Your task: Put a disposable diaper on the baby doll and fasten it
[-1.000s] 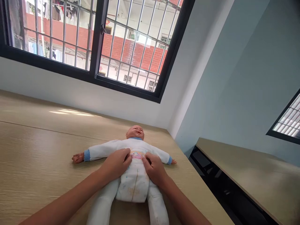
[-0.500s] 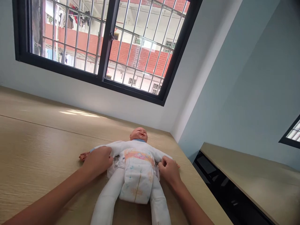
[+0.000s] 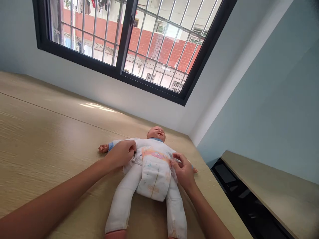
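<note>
A baby doll lies on its back on the wooden tabletop, dressed in white with blue cuffs and collar. A white diaper with an orange patterned waistband covers its belly and hips. My left hand is closed at the diaper's side edge, by the doll's arm; the fingertips are partly hidden. At the opposite side my right hand has its thumb and forefinger apart, with the thumb by the diaper's edge.
The tabletop runs up to the wall under a barred window. To the right, past the table edge, stands another wooden-topped table with a dark front.
My right hand has loosened from a fist, its fingers now apart. My left hand remains closed by the diaper's side. The view has shifted, showing more of the doll's legs.
</note>
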{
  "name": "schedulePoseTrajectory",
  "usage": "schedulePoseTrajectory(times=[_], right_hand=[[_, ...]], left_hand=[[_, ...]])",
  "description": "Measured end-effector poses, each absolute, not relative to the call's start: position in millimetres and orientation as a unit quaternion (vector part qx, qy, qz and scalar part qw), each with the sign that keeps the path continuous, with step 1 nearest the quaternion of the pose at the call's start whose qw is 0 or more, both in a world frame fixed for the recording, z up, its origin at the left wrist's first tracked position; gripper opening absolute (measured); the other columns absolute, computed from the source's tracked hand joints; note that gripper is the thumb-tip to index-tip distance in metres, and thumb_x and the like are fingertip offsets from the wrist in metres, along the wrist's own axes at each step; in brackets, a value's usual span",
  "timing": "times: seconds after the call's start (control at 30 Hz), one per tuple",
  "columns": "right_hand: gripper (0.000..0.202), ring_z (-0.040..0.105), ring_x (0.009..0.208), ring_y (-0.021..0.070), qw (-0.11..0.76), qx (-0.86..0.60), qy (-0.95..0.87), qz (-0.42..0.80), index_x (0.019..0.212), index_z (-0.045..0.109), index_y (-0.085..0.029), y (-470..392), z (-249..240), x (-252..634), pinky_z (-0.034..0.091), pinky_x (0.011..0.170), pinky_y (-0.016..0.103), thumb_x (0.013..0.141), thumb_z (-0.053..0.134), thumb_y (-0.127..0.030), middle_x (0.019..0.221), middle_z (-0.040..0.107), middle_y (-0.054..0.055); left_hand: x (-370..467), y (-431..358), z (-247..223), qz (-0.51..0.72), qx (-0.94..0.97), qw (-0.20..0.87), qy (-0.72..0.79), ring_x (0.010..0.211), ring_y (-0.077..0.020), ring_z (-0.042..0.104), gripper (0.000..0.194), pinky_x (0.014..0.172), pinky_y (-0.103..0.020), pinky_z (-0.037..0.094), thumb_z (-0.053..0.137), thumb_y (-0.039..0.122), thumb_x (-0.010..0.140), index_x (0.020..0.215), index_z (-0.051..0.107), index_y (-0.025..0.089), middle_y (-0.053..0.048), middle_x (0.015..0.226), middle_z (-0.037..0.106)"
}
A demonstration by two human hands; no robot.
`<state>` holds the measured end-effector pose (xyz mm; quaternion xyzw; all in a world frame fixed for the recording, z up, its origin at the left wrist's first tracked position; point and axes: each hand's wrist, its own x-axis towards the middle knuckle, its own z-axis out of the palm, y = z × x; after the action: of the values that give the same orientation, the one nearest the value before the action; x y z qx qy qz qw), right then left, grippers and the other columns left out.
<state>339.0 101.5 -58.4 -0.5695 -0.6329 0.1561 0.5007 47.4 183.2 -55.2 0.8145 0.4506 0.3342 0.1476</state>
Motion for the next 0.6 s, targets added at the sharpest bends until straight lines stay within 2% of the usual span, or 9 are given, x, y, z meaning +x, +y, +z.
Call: schedulePoseTrajectory(times=[0.07, 0.13, 0.3, 0.37, 0.43, 0.5, 0.53, 0.6], right_hand=[[0.049, 0.056, 0.117, 0.0258, 0.503, -0.547, -0.629, 0.23, 0.122, 0.058, -0.017, 102, -61, 334, 0.05, 0.091, 0.036, 0.083, 0.065, -0.046, 0.127, 0.06, 0.013], [0.059, 0.056, 0.117, 0.0266, 0.499, -0.535, -0.623, 0.275, 0.128, 0.055, -0.017, 104, -62, 332, 0.048, 0.095, 0.038, 0.08, 0.07, -0.047, 0.128, 0.059, 0.014], [0.064, 0.063, 0.086, 0.0217, 0.508, -0.513, -0.586, 0.369, 0.122, 0.057, -0.015, 105, -49, 322, 0.05, 0.074, 0.032, 0.071, 0.079, -0.045, 0.092, 0.066, 0.007], [0.059, 0.063, 0.086, 0.0212, 0.495, -0.487, -0.583, 0.421, 0.118, 0.06, -0.017, 97, -34, 313, 0.05, 0.073, 0.03, 0.069, 0.081, -0.042, 0.094, 0.067, 0.006], [0.047, 0.063, 0.09, 0.0221, 0.44, -0.446, -0.612, 0.482, 0.109, 0.065, -0.019, 83, -16, 305, 0.05, 0.074, 0.03, 0.07, 0.081, -0.039, 0.1, 0.068, 0.006], [0.031, 0.062, 0.079, 0.0192, 0.356, -0.431, -0.656, 0.508, 0.096, 0.07, -0.019, 64, 2, 298, 0.047, 0.067, 0.027, 0.072, 0.078, -0.038, 0.09, 0.067, 0.002], [0.025, 0.06, 0.073, 0.0175, 0.298, -0.431, -0.686, 0.505, 0.088, 0.072, -0.019, 53, 10, 295, 0.045, 0.063, 0.026, 0.072, 0.078, -0.036, 0.081, 0.065, 0.0], [0.022, 0.059, 0.071, 0.0176, 0.162, -0.423, -0.747, 0.486, 0.085, 0.075, -0.02, 32, 22, 290, 0.045, 0.062, 0.025, 0.067, 0.079, -0.033, 0.075, 0.065, -0.001]], left_hand=[[47, 187, -59, 0.336, 0.813, 0.158, 0.448, 0.068, -0.017, 0.055, 0.014, 0.062, -0.027, 0.035, 0.043, 0.012, 0.076, 0.071, 0.053, 0.021, 0.0, 0.07, 0.063], [47, 190, -62, 0.338, 0.814, 0.166, 0.442, 0.067, -0.017, 0.054, 0.014, 0.062, -0.027, 0.034, 0.043, 0.012, 0.076, 0.072, 0.054, 0.021, 0.0, 0.07, 0.062], [48, 190, -65, 0.353, 0.812, 0.176, 0.431, 0.068, -0.0175, 0.054, 0.014, 0.062, -0.028, 0.035, 0.044, 0.013, 0.075, 0.072, 0.056, 0.02, 0.0, 0.07, 0.063], [49, 188, -65, 0.361, 0.81, 0.178, 0.426, 0.068, -0.0178, 0.054, 0.015, 0.062, -0.028, 0.035, 0.044, 0.014, 0.075, 0.073, 0.057, 0.02, -0.001, 0.071, 0.063], [49, 187, -65, 0.368, 0.809, 0.181, 0.421, 0.069, -0.0178, 0.054, 0.016, 0.062, -0.028, 0.036, 0.044, 0.014, 0.075, 0.073, 0.058, 0.02, -0.001, 0.072, 0.064], [49, 188, -66, 0.372, 0.808, 0.189, 0.415, 0.068, -0.0177, 0.054, 0.013, 0.061, -0.028, 0.036, 0.046, 0.015, 0.074, 0.072, 0.058, 0.019, -0.001, 0.071, 0.063], [49, 188, -67, 0.373, 0.809, 0.193, 0.412, 0.068, -0.0175, 0.054, 0.012, 0.06, -0.028, 0.036, 0.047, 0.016, 0.074, 0.072, 0.058, 0.019, -0.001, 0.071, 0.063], [50, 189, -67, 0.373, 0.809, 0.201, 0.407, 0.067, -0.0173, 0.054, 0.012, 0.06, -0.028, 0.036, 0.047, 0.018, 0.074, 0.074, 0.059, 0.018, -0.001, 0.071, 0.063]])
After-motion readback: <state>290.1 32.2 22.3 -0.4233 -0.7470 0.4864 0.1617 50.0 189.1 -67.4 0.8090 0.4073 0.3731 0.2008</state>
